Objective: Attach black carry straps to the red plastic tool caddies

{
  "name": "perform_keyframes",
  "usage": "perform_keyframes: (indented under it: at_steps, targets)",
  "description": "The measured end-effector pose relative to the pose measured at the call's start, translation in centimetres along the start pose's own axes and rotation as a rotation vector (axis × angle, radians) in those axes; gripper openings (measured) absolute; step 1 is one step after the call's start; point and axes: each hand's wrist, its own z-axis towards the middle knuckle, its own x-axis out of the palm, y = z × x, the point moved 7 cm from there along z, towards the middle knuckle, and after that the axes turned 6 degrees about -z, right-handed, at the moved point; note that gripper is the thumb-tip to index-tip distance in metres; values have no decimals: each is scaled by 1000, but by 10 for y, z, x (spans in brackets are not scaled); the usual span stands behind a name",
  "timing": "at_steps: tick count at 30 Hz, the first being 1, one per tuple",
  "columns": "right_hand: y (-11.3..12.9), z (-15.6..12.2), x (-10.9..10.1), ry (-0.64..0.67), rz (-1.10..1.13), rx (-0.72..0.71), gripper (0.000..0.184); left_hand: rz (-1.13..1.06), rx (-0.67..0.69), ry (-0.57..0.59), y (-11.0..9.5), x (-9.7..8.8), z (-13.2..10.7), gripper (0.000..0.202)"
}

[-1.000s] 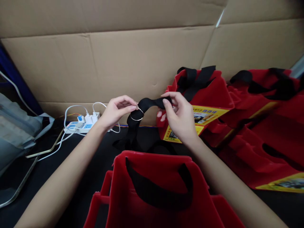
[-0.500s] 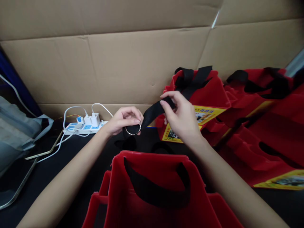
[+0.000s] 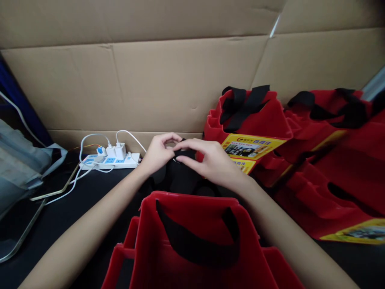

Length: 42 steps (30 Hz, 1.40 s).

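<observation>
From the head view, I see both of the person's hands brought together in the middle, above the near red holder. The right hand (image 3: pixel 212 160) pinches a black strap (image 3: pixel 187 153) between thumb and fingers. The left hand (image 3: pixel 162 150) is closed on the same strap from the other side, its fingertips meeting the right hand's and partly hidden by them, so I can't tell exactly how they grip. A thin metal ring (image 3: pixel 176 161) glints just under the right thumb, only a sliver of it showing. The strap's lower run is lost against the black tabletop (image 3: pixel 64 224).

Nearest the person stands the red holder (image 3: pixel 195 195), open at the top, with a black band (image 3: pixel 200 245) looping across its inside and side pockets at left and right. Beyond the right hand, another red holder (image 3: pixel 266 124) has black straps over its top and a yellow label (image 3: pixel 254 146) on it; more red holders (image 3: pixel 339 168) crowd farther right. To the left, a white power strip (image 3: pixel 130 161) with plugs in it lies before the cardboard wall (image 3: pixel 186 80), and a greyish bag (image 3: pixel 21 164) sits at the far left.
</observation>
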Motion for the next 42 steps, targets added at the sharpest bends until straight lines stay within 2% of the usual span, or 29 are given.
perform_keyframes:
  at_steps: [4, 8, 10, 12, 17, 22, 25, 28, 32, 35, 38, 42]
  targets:
    - [-7, -2, 11, 72, -253, -31, 24, -28, -132, -49, 8, -1, -4, 7]
    - [-11, -2, 15, 121, -319, -35, 28, -85, -278, -98, 21, -4, -7, 7]
    - [-11, -2, 18, 129, -364, -53, 32, -120, -317, -121, 24, -6, -7, 7]
    - [-10, -3, 19, 109, -415, -75, 29, -155, -333, -136, 25, -7, -7, 6]
    - [-16, -1, 20, 29, -400, -55, 28, -206, -301, -200, 24, -10, -7, 8]
    - [-23, -1, 27, 82, -332, -14, 32, -189, -185, -259, 16, -11, -6, 13]
    - [-21, -1, 31, 90, -273, -13, 25, -187, -109, -273, 9, -11, -5, 17]
    - [-22, 0, 27, -11, -207, 57, 14, -209, -47, -298, 1, -10, -6, 16]
    - [-26, -1, 20, -209, -74, 160, 11, -221, 1, -340, -4, -9, -9, 15]
    - [-28, -4, 18, -293, -30, 192, 8, -227, 24, -406, -5, -10, -13, 17]
    - [-32, -6, 15, -355, -36, 209, 21, -253, 19, -451, -3, -10, -16, 21]
    - [-51, -10, 8, -476, -22, 287, 35, -286, 8, -492, -4, -15, -17, 24]
